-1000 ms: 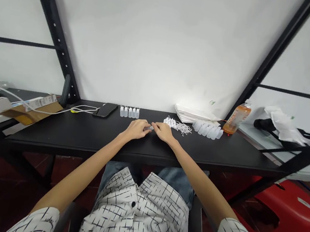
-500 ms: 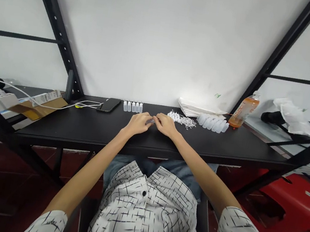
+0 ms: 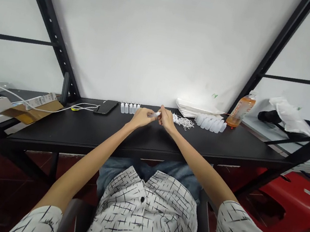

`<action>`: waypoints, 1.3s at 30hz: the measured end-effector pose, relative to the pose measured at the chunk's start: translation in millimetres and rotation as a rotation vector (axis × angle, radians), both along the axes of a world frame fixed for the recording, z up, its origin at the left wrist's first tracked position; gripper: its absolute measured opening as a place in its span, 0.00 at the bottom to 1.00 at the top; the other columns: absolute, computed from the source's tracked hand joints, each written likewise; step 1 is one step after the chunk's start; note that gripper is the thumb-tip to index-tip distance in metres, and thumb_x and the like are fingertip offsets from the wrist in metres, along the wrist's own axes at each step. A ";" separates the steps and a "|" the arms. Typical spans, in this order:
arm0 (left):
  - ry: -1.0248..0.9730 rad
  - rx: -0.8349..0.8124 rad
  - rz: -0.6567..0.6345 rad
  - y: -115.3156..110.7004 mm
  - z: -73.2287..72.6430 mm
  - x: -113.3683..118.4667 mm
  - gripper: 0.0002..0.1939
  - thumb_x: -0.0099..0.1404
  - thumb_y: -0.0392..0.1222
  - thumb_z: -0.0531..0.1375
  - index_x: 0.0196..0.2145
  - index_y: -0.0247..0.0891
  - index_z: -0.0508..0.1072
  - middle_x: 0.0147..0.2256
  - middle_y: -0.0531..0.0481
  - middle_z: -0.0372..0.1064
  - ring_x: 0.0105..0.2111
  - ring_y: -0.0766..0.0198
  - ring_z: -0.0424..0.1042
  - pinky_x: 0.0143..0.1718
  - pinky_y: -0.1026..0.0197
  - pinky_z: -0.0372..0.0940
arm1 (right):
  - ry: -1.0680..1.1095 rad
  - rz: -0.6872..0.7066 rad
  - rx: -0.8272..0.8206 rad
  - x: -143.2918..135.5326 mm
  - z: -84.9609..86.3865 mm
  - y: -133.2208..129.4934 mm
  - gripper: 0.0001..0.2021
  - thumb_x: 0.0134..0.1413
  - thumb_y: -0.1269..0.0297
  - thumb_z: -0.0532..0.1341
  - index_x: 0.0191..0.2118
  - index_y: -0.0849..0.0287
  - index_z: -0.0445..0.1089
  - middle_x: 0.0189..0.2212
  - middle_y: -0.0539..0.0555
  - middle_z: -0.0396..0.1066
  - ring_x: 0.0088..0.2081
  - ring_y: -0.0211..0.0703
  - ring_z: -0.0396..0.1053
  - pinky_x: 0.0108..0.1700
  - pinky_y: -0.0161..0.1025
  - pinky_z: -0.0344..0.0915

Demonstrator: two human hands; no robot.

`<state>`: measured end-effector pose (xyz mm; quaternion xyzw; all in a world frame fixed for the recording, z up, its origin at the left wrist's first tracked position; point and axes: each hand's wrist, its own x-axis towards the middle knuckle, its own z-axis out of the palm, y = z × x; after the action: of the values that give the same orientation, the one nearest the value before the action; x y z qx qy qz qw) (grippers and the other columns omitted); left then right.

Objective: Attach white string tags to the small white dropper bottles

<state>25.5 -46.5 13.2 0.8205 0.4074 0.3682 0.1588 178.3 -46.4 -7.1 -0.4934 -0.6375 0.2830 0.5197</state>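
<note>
Now both hands are lifted off the worktop [image 3: 87,133], where half a second ago they rested low on it, and they sit farther back, close to the row of bottles [image 3: 129,108] by the wall. The left hand [image 3: 140,117] and right hand [image 3: 167,118] meet over a small white bottle [image 3: 155,114], which lies roughly level between them, above the worktop's middle; the left fingers pinch one end and the right fingers close around the other. Earlier that bottle was almost buried under the knuckles; now more of it shows, though its tip and cap are too small to make out, and whether the right hand holds a separate piece cannot be told. The heap of small white parts [image 3: 182,122] is partly covered by the right hand, so its near edge is hidden. Beyond it lies a second cluster of bottles [image 3: 211,123], on their sides, beside a stack of white sheets [image 3: 194,108] and an orange drink bottle [image 3: 240,110]. To the left, a phone [image 3: 106,106] lies flat with a white cable [image 3: 82,107] near it, and a cardboard box [image 3: 30,110] is cut off by a black frame bar.
</note>
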 end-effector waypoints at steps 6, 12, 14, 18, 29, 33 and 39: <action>-0.355 -0.415 -0.159 27.1 3.8 13.5 0.10 0.64 0.44 0.57 0.38 0.36 0.65 0.31 0.47 0.75 0.26 0.65 0.76 0.26 0.67 0.65 | 0.206 -0.104 -0.013 2.0 9.7 18.4 0.23 0.66 0.47 0.46 0.30 0.58 0.64 0.18 0.46 0.65 0.13 0.30 0.59 0.16 0.29 0.53; -0.198 -0.333 -0.036 27.2 -11.5 -1.6 0.07 0.59 0.41 0.59 0.32 0.36 0.65 0.27 0.48 0.75 0.21 0.64 0.73 0.22 0.66 0.61 | 0.218 0.160 -0.132 0.5 14.3 1.8 0.11 0.64 0.60 0.51 0.33 0.59 0.64 0.17 0.46 0.67 0.13 0.33 0.64 0.14 0.28 0.54; -0.101 -0.208 0.055 28.9 -14.7 -4.9 0.06 0.57 0.40 0.59 0.28 0.37 0.65 0.23 0.51 0.73 0.19 0.65 0.71 0.24 0.65 0.62 | 0.182 0.212 -0.186 -0.6 15.4 -1.5 0.09 0.63 0.63 0.52 0.33 0.59 0.64 0.18 0.47 0.68 0.13 0.35 0.66 0.13 0.29 0.55; 0.012 -0.110 0.140 32.1 -17.4 -8.9 0.06 0.57 0.42 0.59 0.29 0.39 0.65 0.19 0.55 0.70 0.18 0.65 0.69 0.25 0.64 0.61 | 0.155 0.232 -0.201 -1.5 15.5 -1.8 0.03 0.59 0.67 0.56 0.34 0.60 0.64 0.21 0.49 0.71 0.15 0.37 0.68 0.14 0.30 0.58; -0.149 -0.252 0.094 36.8 -18.0 -9.3 0.10 0.59 0.39 0.55 0.40 0.39 0.61 0.20 0.56 0.68 0.14 0.65 0.67 0.17 0.66 0.57 | -0.056 -0.004 -0.053 3.0 4.4 11.2 0.02 0.55 0.68 0.61 0.32 0.60 0.68 0.22 0.47 0.68 0.13 0.29 0.61 0.11 0.26 0.53; -0.163 -0.255 0.086 35.1 -16.5 -9.3 0.09 0.59 0.40 0.56 0.38 0.40 0.61 0.21 0.56 0.68 0.15 0.67 0.67 0.17 0.67 0.57 | -0.050 0.138 -0.130 1.8 4.7 8.9 0.05 0.54 0.67 0.62 0.29 0.62 0.69 0.24 0.51 0.72 0.17 0.32 0.68 0.13 0.26 0.56; -0.182 -0.276 0.075 33.7 -14.0 -8.8 0.07 0.58 0.38 0.57 0.34 0.39 0.62 0.25 0.53 0.70 0.17 0.68 0.68 0.17 0.68 0.57 | 0.077 0.159 -0.152 1.3 6.8 5.4 0.04 0.53 0.70 0.63 0.30 0.62 0.67 0.26 0.52 0.74 0.19 0.35 0.71 0.14 0.27 0.59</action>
<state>16.6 -12.8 -0.8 0.7384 0.4683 0.3873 0.2924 179.5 -41.0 -0.4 -0.4683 -0.6308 0.3895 0.4807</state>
